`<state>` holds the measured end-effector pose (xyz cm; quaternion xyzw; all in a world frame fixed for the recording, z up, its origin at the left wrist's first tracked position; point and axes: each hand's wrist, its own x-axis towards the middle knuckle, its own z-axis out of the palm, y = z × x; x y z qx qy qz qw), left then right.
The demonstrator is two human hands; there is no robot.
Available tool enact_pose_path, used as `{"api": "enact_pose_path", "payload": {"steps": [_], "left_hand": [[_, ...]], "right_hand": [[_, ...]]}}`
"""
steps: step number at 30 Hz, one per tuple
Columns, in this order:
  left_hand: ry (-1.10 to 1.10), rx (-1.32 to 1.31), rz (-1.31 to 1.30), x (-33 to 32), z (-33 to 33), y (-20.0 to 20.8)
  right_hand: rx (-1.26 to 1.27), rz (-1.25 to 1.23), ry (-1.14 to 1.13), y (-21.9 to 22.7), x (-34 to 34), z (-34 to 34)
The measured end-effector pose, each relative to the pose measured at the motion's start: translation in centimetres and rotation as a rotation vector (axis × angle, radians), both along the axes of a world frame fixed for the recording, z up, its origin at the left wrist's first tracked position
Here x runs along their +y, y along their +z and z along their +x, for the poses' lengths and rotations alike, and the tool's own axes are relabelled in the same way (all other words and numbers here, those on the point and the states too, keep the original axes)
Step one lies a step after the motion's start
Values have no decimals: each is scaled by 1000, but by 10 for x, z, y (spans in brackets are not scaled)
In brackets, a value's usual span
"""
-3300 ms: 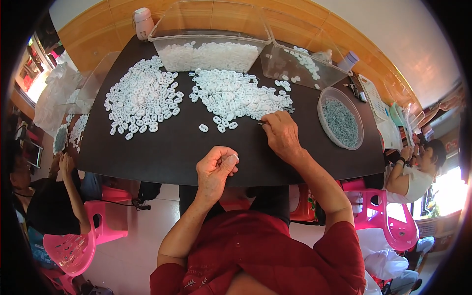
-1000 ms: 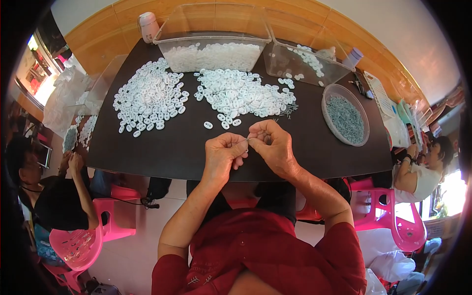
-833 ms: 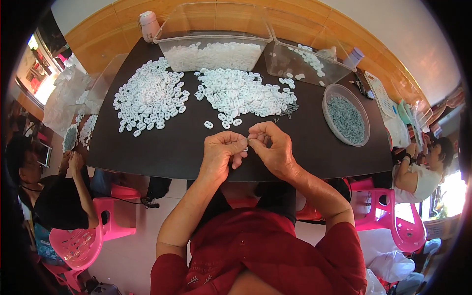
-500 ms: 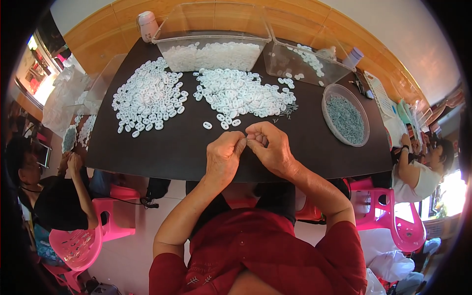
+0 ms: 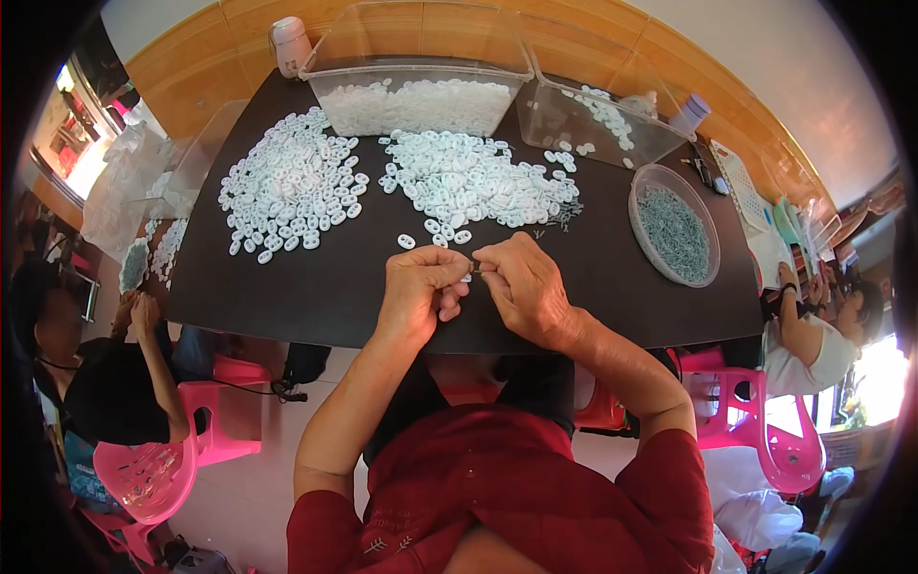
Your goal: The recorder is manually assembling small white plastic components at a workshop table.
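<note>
Above the dark table's near part, my two hands meet at the fingertips. My left hand (image 5: 419,292) is closed in a pinch on a small white oval piece (image 5: 467,278), of which only a bit shows. My right hand (image 5: 524,289) pinches at the same spot, with a tiny dark sliver between the fingertips that is too small to name. Just beyond the hands lie a few white two-holed oval pieces (image 5: 406,241) and a large pile of the same pieces (image 5: 469,182). Small grey screw-like pins (image 5: 566,212) lie at that pile's right edge.
A second white pile (image 5: 287,182) lies left. Behind stand a clear bin (image 5: 416,100) of white pieces and another clear bin (image 5: 574,124). To the right is a round tub (image 5: 711,258) of grey pins. Co-workers sit left and right near pink chairs (image 5: 158,478).
My left hand has shifted slightly left and turned, its fingers now curled below the pinch. A bit of white piece now shows between my hands. My right hand has barely moved.
</note>
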<state>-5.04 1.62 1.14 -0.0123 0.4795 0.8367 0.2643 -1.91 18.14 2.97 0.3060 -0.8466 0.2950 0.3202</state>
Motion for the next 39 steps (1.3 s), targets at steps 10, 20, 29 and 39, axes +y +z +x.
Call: {"api": "enact_pose_path", "payload": {"steps": [10,20,29,39], "left_hand": [[70,91,-61,-1,11,-4],[87,174,-120,0,18,-11],[341,783,-478,10,41,-11],[318,912,-545,-1,44,-6]], "right_hand": [[-66,140,-204,-37,27,-38],[-369,-199,-158,-6,9,0],[-936,-761,14,-5,-3,15],[-1078,-890,55,7,-7,18]]}}
